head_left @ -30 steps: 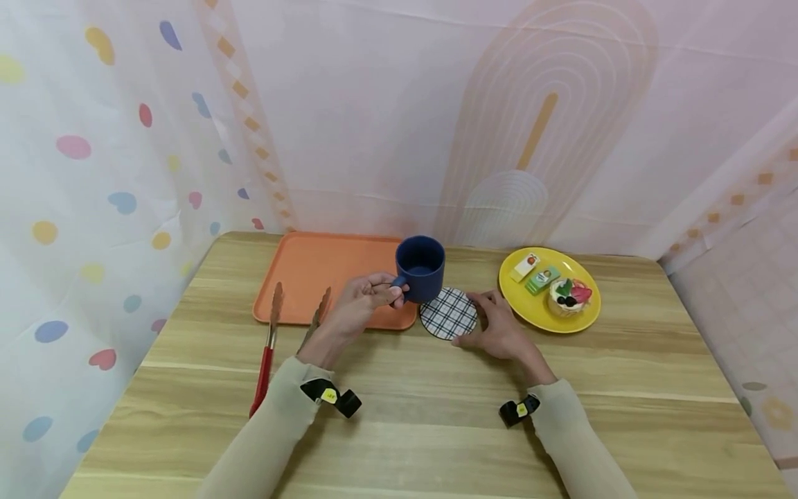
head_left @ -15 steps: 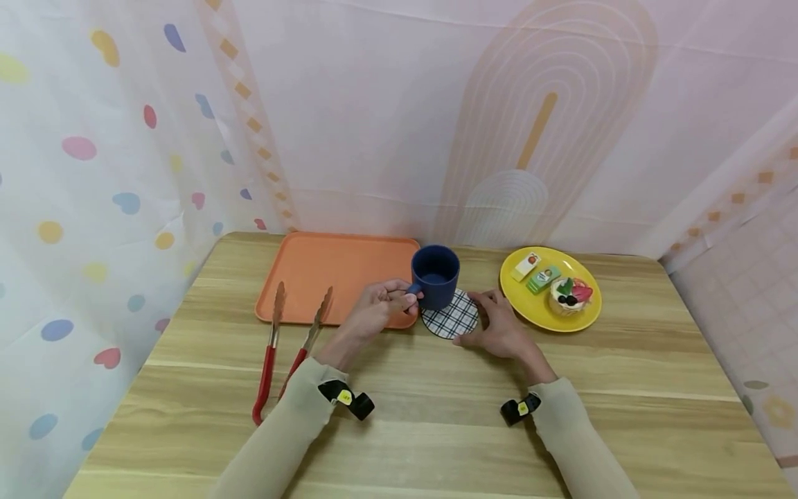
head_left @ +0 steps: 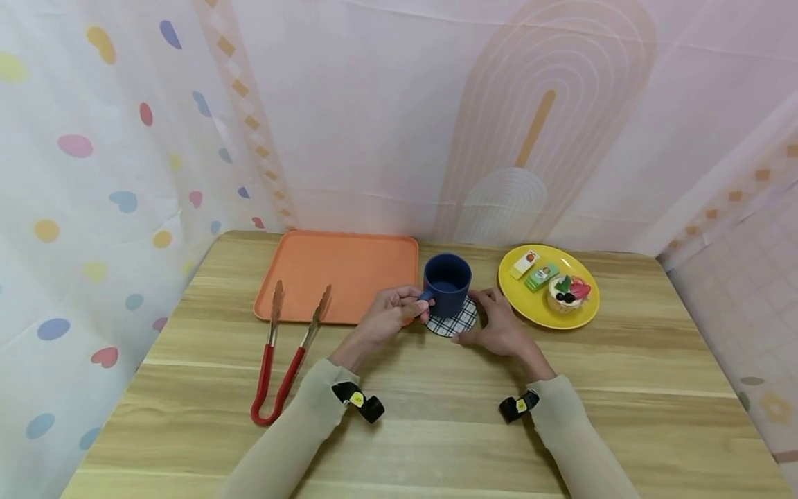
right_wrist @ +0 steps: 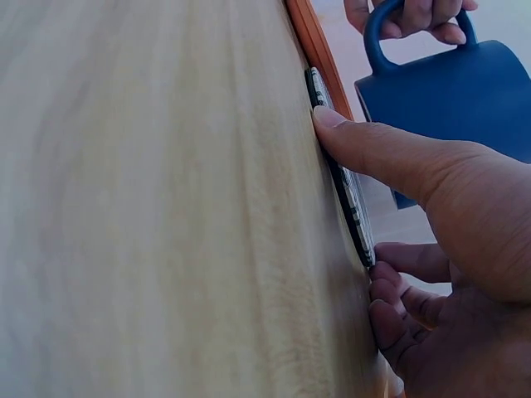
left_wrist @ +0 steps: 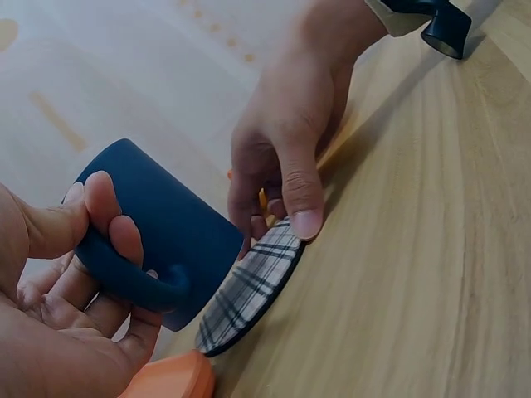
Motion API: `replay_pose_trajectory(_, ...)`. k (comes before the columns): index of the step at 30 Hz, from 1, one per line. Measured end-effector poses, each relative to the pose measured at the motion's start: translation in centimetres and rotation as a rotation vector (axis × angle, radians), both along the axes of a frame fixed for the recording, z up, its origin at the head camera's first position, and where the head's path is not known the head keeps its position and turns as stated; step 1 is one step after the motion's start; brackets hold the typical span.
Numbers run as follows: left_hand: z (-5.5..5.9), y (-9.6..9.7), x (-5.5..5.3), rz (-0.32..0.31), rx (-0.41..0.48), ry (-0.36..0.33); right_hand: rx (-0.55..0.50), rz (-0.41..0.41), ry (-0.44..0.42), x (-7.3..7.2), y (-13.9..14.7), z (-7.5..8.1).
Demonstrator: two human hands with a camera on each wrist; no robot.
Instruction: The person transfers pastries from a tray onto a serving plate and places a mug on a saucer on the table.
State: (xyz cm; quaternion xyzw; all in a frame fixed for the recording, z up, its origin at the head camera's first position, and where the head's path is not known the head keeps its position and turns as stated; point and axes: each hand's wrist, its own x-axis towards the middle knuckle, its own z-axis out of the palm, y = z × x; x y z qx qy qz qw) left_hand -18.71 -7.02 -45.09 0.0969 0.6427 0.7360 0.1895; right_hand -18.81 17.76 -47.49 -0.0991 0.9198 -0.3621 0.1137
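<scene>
My left hand (head_left: 388,317) grips the handle of a dark blue mug (head_left: 451,294). The mug hangs just over a round plaid coaster (head_left: 454,324), mouth up; a gap under its base shows in the right wrist view. The coaster, white with dark lines and a dark rim, lies on the wooden table. My right hand (head_left: 501,327) holds the coaster at its edge, thumb on the near side and fingers on the far right side. In the left wrist view, fingers curl through the mug handle (left_wrist: 137,282). The mug hides the coaster's back part in the head view.
An orange tray (head_left: 349,270) lies at the back left. Red-handled tongs (head_left: 268,374) rest with their tips over its front edge. A yellow plate (head_left: 536,312) at the right carries two small boxes (head_left: 533,270) and a fruit tart (head_left: 566,296).
My left hand has brought the mug to the right and lower, from beside the tray to over the coaster. The right hand has stayed at the coaster. The tongs have come into fuller view.
</scene>
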Motion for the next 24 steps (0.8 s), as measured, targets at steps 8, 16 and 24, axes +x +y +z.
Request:
replay_pose_trajectory(8, -0.4, 0.8, 0.1, -0.004, 0.007, 0.010, 0.008, -0.003, -0.007, 0.0, 0.0, 0.0)
replay_pose_trajectory(16, -0.9, 1.2, 0.2, 0.002, 0.001, -0.020, 0.003, -0.003, 0.000, 0.0, 0.0, 0.0)
replay_pose_trajectory(24, -1.2, 1.3, 0.2, -0.002, -0.013, -0.024, 0.002, -0.007, -0.003, 0.0, 0.1, -0.1)
